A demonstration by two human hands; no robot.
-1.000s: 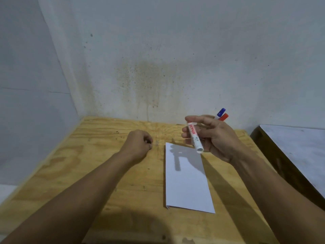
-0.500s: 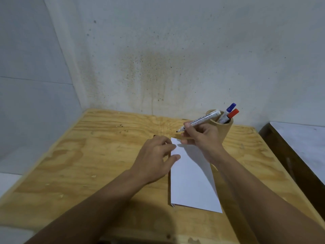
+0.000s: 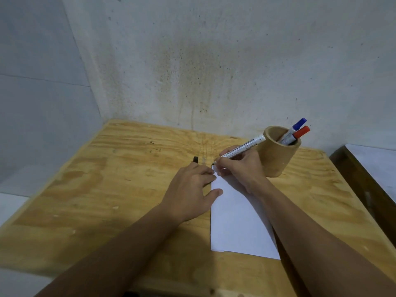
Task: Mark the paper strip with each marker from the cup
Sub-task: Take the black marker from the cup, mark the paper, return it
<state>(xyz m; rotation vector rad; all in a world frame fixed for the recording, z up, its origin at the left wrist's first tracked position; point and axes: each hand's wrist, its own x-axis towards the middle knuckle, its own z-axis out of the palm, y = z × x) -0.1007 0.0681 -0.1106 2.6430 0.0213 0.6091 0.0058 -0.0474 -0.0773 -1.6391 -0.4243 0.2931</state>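
Observation:
A white paper strip lies lengthwise on the plywood table. My right hand grips an uncapped white marker, its black tip touching the strip's far left corner. My left hand lies flat on the table with fingertips and thumb pressing the strip's left edge. A black marker cap shows just beyond my left fingers. A tan cup stands right of my right hand, holding a blue-capped marker and a red-capped marker.
Stained grey walls close the table in at the back and left. A dark-framed surface with a pale top sits to the right, across a narrow gap. The table's front edge runs near the bottom of the view.
My right hand turned the marker tip down and brought it onto the strip's far corner. My left hand opened from a fist and settled flat on the strip's left edge.

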